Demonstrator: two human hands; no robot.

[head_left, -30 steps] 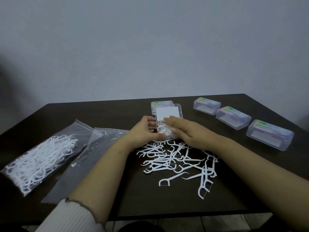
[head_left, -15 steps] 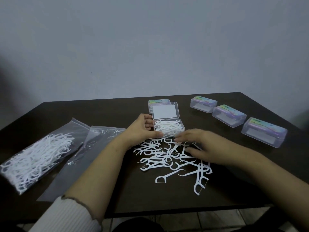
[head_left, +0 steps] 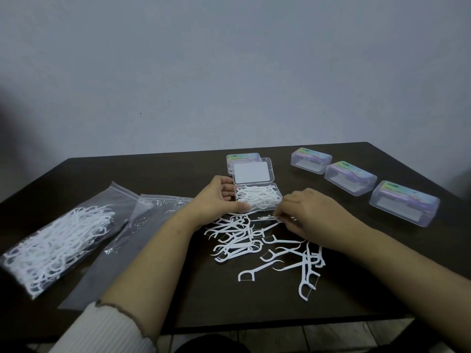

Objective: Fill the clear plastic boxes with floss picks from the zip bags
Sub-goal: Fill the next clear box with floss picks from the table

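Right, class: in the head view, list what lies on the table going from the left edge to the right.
Full zip bag → emptied zip bag → left hand → open clear box → right hand → row of three closed boxes, ending with the nearest closed box at far right.

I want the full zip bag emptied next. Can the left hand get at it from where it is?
Probably yes. The left hand grips the open box, so it must let go first. The full zip bag lies on the table's left side with only the flat empty bag between, nothing standing in the way.
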